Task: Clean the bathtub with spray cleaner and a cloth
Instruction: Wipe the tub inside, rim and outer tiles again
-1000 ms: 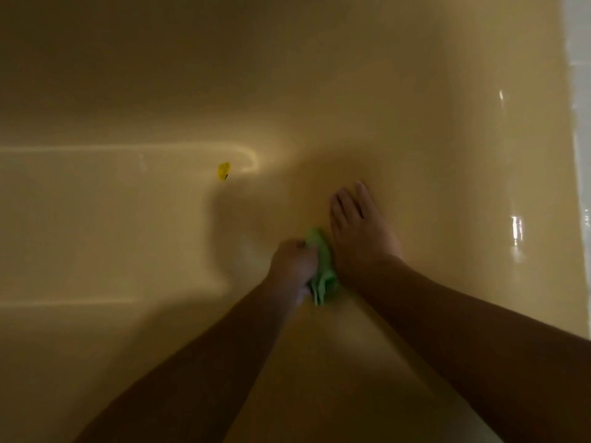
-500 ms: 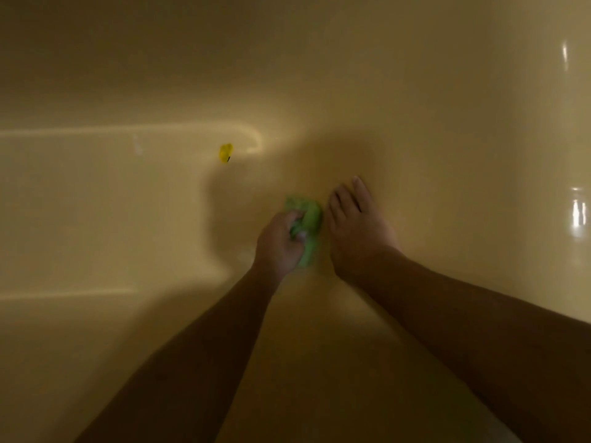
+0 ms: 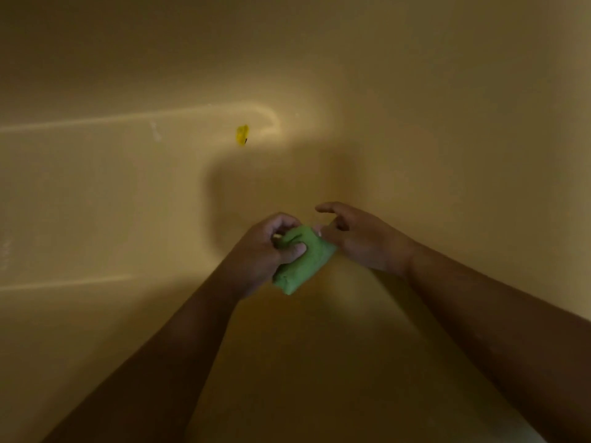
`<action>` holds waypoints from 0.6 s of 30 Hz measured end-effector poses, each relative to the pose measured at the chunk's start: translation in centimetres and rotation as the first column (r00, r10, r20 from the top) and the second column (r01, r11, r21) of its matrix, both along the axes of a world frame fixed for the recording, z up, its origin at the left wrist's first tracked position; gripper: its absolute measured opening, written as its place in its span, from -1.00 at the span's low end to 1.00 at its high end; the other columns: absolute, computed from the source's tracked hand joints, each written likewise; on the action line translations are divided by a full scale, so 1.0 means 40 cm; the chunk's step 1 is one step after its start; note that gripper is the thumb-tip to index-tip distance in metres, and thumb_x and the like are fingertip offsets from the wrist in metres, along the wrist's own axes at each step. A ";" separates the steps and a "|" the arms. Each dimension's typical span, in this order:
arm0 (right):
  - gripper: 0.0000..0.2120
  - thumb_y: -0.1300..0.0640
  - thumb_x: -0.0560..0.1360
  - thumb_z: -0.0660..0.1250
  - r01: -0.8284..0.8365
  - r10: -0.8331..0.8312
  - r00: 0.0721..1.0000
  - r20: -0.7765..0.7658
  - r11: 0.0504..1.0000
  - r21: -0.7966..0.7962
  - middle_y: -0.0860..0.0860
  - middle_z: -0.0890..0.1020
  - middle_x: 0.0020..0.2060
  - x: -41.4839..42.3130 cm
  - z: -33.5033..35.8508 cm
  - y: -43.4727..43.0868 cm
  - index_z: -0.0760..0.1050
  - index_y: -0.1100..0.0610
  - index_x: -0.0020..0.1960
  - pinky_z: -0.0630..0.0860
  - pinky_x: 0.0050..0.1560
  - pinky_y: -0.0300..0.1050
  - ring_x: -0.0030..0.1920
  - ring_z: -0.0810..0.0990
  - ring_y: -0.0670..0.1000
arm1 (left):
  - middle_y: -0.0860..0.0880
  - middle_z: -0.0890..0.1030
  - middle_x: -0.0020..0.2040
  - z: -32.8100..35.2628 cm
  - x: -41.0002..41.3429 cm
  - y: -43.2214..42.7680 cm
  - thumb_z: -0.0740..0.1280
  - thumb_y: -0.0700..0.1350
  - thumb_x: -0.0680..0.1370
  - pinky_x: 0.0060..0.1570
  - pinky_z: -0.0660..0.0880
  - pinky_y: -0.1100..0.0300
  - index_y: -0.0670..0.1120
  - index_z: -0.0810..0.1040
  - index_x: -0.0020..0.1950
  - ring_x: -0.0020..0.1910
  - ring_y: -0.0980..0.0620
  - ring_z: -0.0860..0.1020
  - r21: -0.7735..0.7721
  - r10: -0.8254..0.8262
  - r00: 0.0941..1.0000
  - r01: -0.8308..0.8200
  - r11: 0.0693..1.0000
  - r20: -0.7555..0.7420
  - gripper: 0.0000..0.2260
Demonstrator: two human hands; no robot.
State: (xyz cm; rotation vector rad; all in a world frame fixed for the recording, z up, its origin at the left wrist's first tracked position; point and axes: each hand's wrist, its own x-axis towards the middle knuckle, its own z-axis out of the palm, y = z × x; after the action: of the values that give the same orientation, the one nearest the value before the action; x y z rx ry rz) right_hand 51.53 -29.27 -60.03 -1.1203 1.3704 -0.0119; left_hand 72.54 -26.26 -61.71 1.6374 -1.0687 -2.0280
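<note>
Bathtub floor (image 3: 128,203), cloth (image 3: 303,262) in left grip (image 3: 263,247)

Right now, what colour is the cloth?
Plain green cloth, held in the left hand; head view shows it best.

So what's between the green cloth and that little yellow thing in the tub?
Nothing at all. In the head view there is only bare, shadowed tub between the green cloth and the yellow scrap.
</note>
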 end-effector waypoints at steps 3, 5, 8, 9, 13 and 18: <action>-0.72 -0.10 0.61 0.38 -0.059 0.059 0.998 0.000 0.997 -0.050 -0.06 0.66 -0.06 0.016 0.022 0.008 0.55 -0.01 0.27 0.54 -0.08 -0.11 -0.13 0.63 -0.08 | 0.08 0.62 0.05 0.012 0.036 -0.016 0.53 -0.13 0.46 0.02 0.57 0.04 0.09 0.58 0.09 0.03 0.11 0.60 -0.319 0.054 0.977 0.015 0.948 0.206 -0.73; -0.83 -0.04 0.64 0.36 0.007 0.001 0.998 0.066 0.994 -0.113 -0.03 0.61 -0.22 0.035 0.041 0.016 0.58 0.06 0.05 0.46 -0.23 -0.12 -0.27 0.54 -0.10 | 0.04 0.56 0.24 0.022 0.040 -0.009 0.54 -0.08 0.45 0.11 0.58 0.10 0.15 0.53 0.21 0.22 0.13 0.55 -0.385 0.250 0.955 -0.172 0.907 0.162 -0.61; -0.92 0.05 0.67 0.32 0.154 -0.120 0.978 0.169 0.966 -0.207 0.02 0.61 -0.19 0.069 0.067 0.033 0.54 0.04 0.05 0.46 -0.24 -0.18 -0.24 0.54 -0.11 | -0.02 0.46 0.39 0.034 0.029 -0.004 0.47 0.09 0.57 0.18 0.57 0.13 0.19 0.37 0.44 0.32 0.11 0.52 -0.228 0.504 0.851 -0.467 0.854 0.145 -0.51; -0.96 0.08 0.68 0.32 0.219 -0.175 0.961 0.216 0.955 -0.201 0.00 0.63 -0.15 0.080 0.067 0.041 0.53 0.03 0.08 0.49 -0.21 -0.20 -0.21 0.57 -0.11 | -0.04 0.51 0.36 0.037 0.027 -0.008 0.40 0.15 0.60 0.18 0.58 0.11 0.15 0.32 0.50 0.27 0.10 0.58 -0.114 0.529 0.840 -0.517 0.848 0.120 -0.50; -0.92 0.14 0.68 0.31 0.414 -0.368 0.881 0.296 0.903 -0.111 -0.05 0.66 -0.08 0.111 0.067 0.064 0.50 0.03 0.17 0.53 -0.10 -0.18 -0.09 0.62 -0.10 | -0.03 0.61 0.33 0.045 0.033 -0.012 0.35 0.15 0.58 0.28 0.57 -0.07 0.14 0.24 0.58 0.25 0.03 0.64 0.082 0.439 0.896 -0.433 0.898 -0.073 -0.40; -0.62 0.22 0.61 0.41 0.614 -0.587 0.779 0.222 0.785 -0.079 0.03 0.71 0.00 0.145 0.035 0.074 0.33 -0.12 0.24 0.69 0.01 0.14 -0.02 0.73 0.06 | -0.14 0.58 0.30 0.014 0.052 -0.009 0.47 -0.26 0.56 0.11 0.63 0.03 0.12 0.35 0.52 0.18 -0.02 0.64 -0.038 0.379 0.912 -0.389 0.920 -0.160 -0.39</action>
State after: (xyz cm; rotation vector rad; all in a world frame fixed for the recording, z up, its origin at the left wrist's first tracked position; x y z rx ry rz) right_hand 57.35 -26.30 -58.65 -0.7268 1.5224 -0.6840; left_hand 74.63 -26.62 -61.15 1.4935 -0.6898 -1.7973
